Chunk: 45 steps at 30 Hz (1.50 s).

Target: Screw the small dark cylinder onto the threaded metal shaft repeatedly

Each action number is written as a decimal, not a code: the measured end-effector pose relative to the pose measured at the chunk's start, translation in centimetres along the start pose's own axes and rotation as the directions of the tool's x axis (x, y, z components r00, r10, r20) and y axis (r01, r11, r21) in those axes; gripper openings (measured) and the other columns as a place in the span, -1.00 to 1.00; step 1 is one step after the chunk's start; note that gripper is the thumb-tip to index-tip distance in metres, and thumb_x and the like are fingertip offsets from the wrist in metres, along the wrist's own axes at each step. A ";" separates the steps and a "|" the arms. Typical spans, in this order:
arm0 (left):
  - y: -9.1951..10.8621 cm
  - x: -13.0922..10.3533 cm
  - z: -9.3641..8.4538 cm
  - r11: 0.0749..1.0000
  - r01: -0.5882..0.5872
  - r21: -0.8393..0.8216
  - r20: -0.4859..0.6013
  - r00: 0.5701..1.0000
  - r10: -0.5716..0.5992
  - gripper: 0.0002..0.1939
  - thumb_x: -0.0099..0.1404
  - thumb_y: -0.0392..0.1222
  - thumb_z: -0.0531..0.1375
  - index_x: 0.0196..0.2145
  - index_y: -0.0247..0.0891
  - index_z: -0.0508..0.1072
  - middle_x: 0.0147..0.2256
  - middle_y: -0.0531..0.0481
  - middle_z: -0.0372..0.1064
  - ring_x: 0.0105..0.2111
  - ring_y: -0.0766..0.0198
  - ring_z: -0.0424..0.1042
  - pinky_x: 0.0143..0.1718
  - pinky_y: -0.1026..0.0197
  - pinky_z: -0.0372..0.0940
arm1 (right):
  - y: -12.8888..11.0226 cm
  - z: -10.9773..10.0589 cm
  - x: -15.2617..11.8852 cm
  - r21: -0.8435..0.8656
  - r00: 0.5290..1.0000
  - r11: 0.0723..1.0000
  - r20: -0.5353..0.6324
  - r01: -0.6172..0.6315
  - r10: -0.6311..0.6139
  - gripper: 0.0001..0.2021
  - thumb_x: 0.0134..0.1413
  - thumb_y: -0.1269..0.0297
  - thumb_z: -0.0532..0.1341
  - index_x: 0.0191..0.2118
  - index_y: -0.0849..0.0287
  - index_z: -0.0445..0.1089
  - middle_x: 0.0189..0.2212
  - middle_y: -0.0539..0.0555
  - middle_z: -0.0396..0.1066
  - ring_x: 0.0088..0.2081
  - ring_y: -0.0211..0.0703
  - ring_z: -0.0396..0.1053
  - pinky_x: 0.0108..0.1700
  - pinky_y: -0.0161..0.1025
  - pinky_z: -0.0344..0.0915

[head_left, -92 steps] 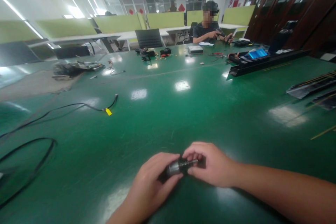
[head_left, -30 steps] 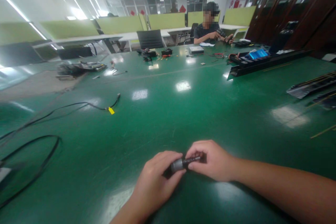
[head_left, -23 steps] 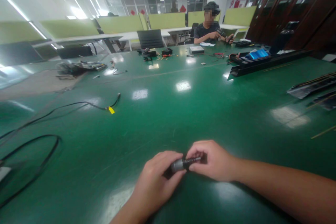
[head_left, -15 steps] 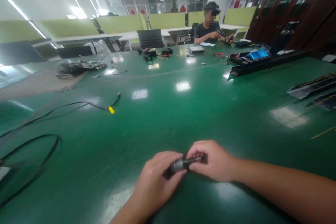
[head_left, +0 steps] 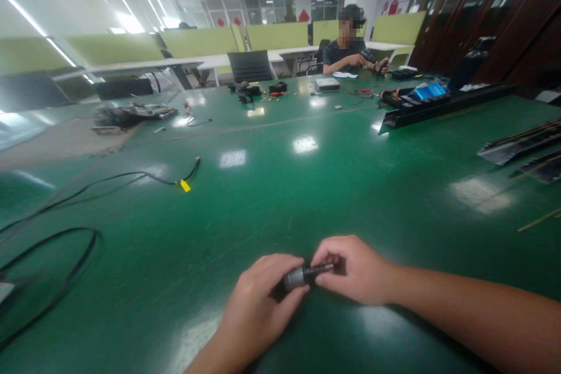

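Note:
Low in the head view lies a small cylindrical part, with a grey barrel and a thinner, ribbed black shaft ending in a narrow metal tip. I cannot make out its exact kind. My left hand is closed round the grey barrel, fingers over the far side and thumb on the near side. The shaft's end is between the curled fingers and thumb of my right hand. Part of the barrel is hidden by my left hand. Both hands are close above the green table.
A black cable with a yellow tag runs along the left. Long black rails lie at the right. Across the table a person handles a dark tool, near a grey box. A bundled heap sits far left.
The view has shifted very slightly. Both hands keep the same hold on the cylindrical part, with almost no visible movement.

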<state>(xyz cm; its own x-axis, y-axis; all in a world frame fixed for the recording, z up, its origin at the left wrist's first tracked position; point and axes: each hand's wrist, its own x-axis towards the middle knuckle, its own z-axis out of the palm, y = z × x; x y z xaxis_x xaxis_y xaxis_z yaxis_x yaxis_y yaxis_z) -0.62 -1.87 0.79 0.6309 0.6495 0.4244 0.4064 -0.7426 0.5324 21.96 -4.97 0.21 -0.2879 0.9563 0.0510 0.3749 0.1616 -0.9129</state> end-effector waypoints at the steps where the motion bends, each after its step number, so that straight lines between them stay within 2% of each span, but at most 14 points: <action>1: 0.0 0.0 0.0 1.000 0.002 0.001 0.000 1.000 -0.002 -0.71 0.23 -0.26 0.29 -0.07 -0.14 0.46 -0.19 0.01 0.53 -0.21 0.23 0.52 -0.16 0.23 0.43 | 0.0 0.0 0.0 -0.001 1.000 1.000 0.001 -0.002 0.002 -0.90 -0.04 0.41 0.32 -0.32 0.20 0.49 -0.44 -0.01 0.45 -0.41 -0.25 0.35 -0.35 -0.34 0.23; 45: 0.0 0.0 -0.4 1.000 -0.009 0.014 -0.033 0.999 0.009 -0.72 0.22 -0.27 0.28 -0.08 -0.19 0.48 -0.22 -0.06 0.54 -0.23 0.19 0.54 -0.17 0.20 0.47 | 0.0 -0.1 0.0 0.051 0.999 0.998 0.018 -0.033 0.032 -0.92 -0.01 0.40 0.31 -0.32 0.21 0.46 -0.46 -0.01 0.43 -0.43 -0.25 0.34 -0.36 -0.34 0.25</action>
<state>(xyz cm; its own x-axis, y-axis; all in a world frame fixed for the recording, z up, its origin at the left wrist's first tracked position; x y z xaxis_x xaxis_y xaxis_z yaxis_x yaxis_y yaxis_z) -0.88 -1.78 1.06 0.6124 0.6476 0.4533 0.4103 -0.7506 0.5180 22.02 -4.98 0.24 -0.2912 0.9566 0.0147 0.3388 0.1175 -0.9335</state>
